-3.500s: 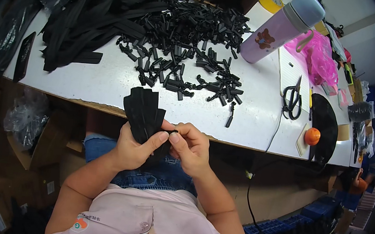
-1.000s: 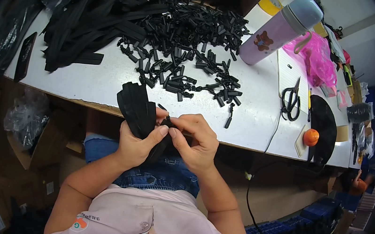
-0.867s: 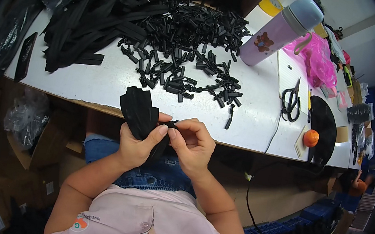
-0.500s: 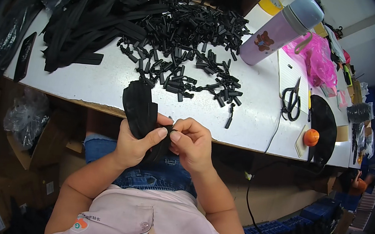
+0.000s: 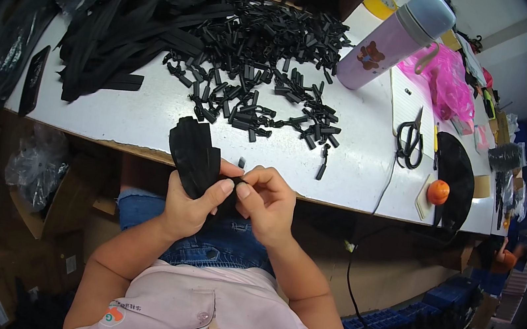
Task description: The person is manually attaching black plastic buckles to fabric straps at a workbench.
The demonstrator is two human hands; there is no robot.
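Note:
My left hand is closed round a bundle of black zipper strips, whose flat ends fan upward past the table's front edge. Thumb and fingers of my right hand pinch at one strip beside the left thumb. What exactly sits between those fingertips is hidden. Just above them a small dark piece pokes up, likely a zipper pull. Beyond my hands lies a heap of black zipper pulls, with a single pull apart from it to the right.
More black strips lie at the back left, near a dark phone-like slab. A lilac bottle stands behind the heap. Black scissors, a notepad, an orange fruit and a pink bag lie to the right.
The bundle's upper end has tipped slightly left. My right hand has shifted a little left, and the small dark piece above the fingertips shows more.

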